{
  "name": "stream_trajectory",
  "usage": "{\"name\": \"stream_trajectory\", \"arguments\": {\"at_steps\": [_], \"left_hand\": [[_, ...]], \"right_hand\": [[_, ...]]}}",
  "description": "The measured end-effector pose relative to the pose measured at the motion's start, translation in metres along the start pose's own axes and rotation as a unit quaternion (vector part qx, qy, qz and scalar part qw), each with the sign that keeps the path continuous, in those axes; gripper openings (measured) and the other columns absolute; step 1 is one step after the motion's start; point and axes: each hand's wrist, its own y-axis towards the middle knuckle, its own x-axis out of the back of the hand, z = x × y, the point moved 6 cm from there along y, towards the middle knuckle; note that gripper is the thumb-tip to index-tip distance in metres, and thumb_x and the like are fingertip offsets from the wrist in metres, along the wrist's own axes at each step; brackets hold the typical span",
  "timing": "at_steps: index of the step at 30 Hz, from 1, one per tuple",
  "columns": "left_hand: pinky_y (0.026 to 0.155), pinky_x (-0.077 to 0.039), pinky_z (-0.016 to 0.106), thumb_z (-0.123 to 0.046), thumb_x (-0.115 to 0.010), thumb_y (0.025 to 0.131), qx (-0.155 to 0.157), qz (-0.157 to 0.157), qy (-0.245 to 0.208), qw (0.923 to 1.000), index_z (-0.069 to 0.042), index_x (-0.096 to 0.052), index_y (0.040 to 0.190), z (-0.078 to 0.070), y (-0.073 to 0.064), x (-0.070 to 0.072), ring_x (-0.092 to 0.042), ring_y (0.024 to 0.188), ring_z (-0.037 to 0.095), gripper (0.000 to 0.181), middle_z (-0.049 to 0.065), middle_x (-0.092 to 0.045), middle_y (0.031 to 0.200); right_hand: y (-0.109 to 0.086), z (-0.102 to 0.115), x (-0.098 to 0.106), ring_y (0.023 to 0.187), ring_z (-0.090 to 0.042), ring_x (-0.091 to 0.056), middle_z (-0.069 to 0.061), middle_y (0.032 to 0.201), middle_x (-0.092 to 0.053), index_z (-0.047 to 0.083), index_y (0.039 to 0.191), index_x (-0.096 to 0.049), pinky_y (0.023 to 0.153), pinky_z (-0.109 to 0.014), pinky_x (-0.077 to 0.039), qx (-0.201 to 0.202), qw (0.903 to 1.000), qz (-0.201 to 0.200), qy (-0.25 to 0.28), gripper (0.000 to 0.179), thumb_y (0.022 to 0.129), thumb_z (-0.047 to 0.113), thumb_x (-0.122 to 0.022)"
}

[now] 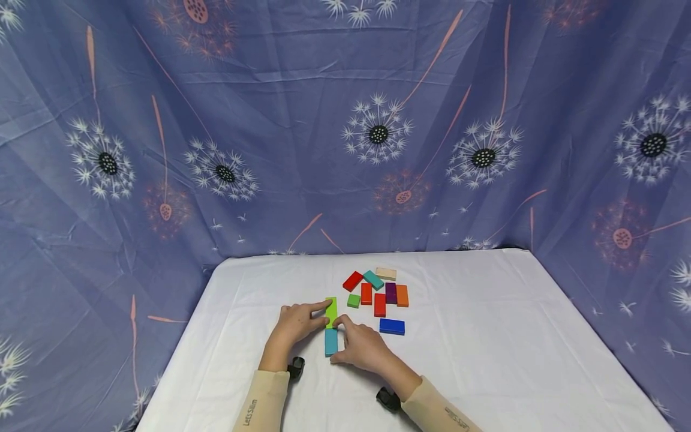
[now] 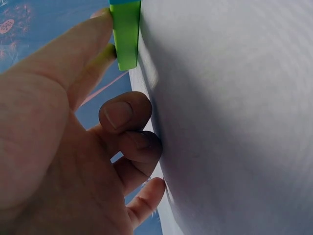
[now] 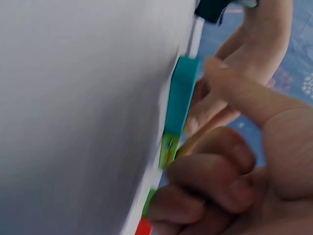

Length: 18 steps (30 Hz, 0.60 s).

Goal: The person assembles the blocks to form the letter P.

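Two flat blocks lie end to end on the white table: a lime green block [image 1: 332, 313] farther away and a light blue block [image 1: 331, 342] nearer. My left hand [image 1: 297, 323] touches the green block along its left and upper edge with extended index finger and thumb; in the left wrist view its other fingers curl loosely beside the green block [image 2: 127, 36]. My right hand [image 1: 366, 347] spans the blue block lengthwise, thumb at its near end and index finger by the seam. In the right wrist view the light blue block [image 3: 182, 95] shows its side, with the thumb close by.
Beyond and to the right lie several loose blocks, among them a small green block [image 1: 353, 300], a red block [image 1: 380, 305], a purple block [image 1: 391, 293], an orange block [image 1: 402, 295], a dark blue block [image 1: 391, 326] and a beige block [image 1: 385, 273]. A patterned curtain [image 1: 302, 150] hangs behind the table.
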Motion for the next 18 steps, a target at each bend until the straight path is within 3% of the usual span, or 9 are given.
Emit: {"name": "stream_trajectory", "arguments": {"at_steps": [10, 18], "left_hand": [[0.093, -0.038, 0.048, -0.044, -0.076, 0.095, 0.003, 0.004, -0.001, 1.0000, -0.035, -0.067, 0.145, 0.001, 0.001, 0.001, -0.073, 0.113, 0.034, 0.051, 0.010, -0.081, 0.119], [0.089, -0.036, 0.043, -0.044, -0.077, 0.095, 0.005, 0.004, -0.009, 0.9999, -0.035, -0.068, 0.144, 0.001, 0.000, 0.000, -0.073, 0.113, 0.032, 0.051, 0.010, -0.081, 0.116]], "right_hand": [[-0.018, -0.031, 0.036, 0.058, -0.013, -0.049, 0.006, 0.066, -0.052, 0.024, 0.139, -0.058, 0.059, -0.027, -0.038, -0.013, 0.9967, -0.055, 0.058, 0.067, 0.082, 0.033, -0.092], [-0.027, -0.078, 0.079, 0.054, -0.014, -0.039, 0.004, 0.062, -0.043, 0.024, 0.140, -0.059, 0.054, -0.027, -0.031, -0.078, 0.9846, -0.117, 0.104, 0.063, 0.085, 0.026, -0.090]]}}
